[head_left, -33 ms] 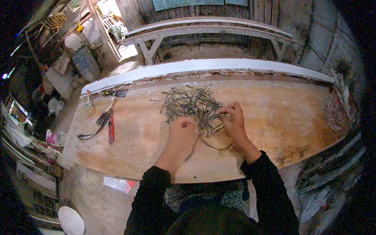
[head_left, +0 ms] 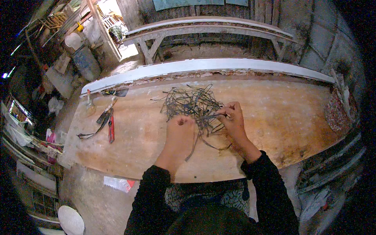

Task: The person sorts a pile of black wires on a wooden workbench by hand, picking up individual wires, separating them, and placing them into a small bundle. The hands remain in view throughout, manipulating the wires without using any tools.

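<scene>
A loose tangle of thin dark cords [head_left: 190, 100] lies on the wooden table, a little beyond my hands. My right hand [head_left: 233, 117], at the right edge of the tangle, pinches a dark strand between thumb and fingers. That strand runs left toward my left hand [head_left: 181, 127], which is closed at the near left side of the pile. Its fingertips are mostly hidden behind the hand, but the strand reaches them. Some cord ends trail toward me across the wood between my wrists.
On the table's left lie a red-handled tool [head_left: 111, 127], a dark strap [head_left: 92, 135] and a brush-like tool [head_left: 90, 102]. A long white board [head_left: 203, 64] borders the far edge. Behind it stands a long bench [head_left: 211, 29]. A speckled piece [head_left: 337, 111] leans at the right end.
My left hand has shifted very slightly left and away from me. The strand between my hands looks a little straighter. Nothing else has visibly moved.
</scene>
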`<state>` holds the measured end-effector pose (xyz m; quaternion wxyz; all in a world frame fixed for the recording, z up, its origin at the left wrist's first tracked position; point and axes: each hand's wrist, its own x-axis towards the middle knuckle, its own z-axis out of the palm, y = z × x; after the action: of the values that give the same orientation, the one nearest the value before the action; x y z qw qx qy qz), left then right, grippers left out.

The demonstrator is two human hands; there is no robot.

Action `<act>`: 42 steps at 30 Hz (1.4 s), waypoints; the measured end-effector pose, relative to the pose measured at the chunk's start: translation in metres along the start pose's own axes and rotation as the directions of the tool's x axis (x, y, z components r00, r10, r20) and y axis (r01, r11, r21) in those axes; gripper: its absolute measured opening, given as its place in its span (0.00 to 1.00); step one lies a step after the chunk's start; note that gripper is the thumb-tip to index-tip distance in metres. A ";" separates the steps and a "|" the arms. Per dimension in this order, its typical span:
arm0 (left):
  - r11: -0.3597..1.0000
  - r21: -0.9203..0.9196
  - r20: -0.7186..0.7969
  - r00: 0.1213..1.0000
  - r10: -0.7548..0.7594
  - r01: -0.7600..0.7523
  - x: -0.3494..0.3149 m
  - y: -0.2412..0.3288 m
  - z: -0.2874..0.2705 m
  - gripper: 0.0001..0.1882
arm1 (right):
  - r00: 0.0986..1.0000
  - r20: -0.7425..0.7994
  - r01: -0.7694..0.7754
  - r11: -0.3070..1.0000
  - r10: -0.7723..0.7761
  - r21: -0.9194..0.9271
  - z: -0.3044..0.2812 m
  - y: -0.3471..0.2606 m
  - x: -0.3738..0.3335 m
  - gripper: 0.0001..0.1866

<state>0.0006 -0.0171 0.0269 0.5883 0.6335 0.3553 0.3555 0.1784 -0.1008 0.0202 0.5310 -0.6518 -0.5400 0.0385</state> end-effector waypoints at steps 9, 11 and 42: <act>0.986 0.064 -0.295 0.940 0.168 -0.156 0.018 -0.008 -0.012 0.01 | 0.791 0.591 -0.280 0.768 -0.156 0.577 0.012 -0.044 -0.022 0.11; 0.982 0.091 -0.264 0.946 0.187 -0.168 0.019 -0.013 -0.013 0.02 | 0.786 0.608 -0.297 0.795 -0.111 0.528 0.009 -0.046 -0.019 0.10; 0.999 0.007 -0.182 0.983 0.035 -0.034 0.017 -0.005 -0.020 0.03 | 0.757 0.653 -0.497 0.630 -0.022 0.597 0.007 -0.046 -0.016 0.09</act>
<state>-0.0086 0.0074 0.0236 0.5458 0.6057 0.3972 0.4213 0.1373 -0.1153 0.0426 0.5361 -0.3982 -0.5180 0.5346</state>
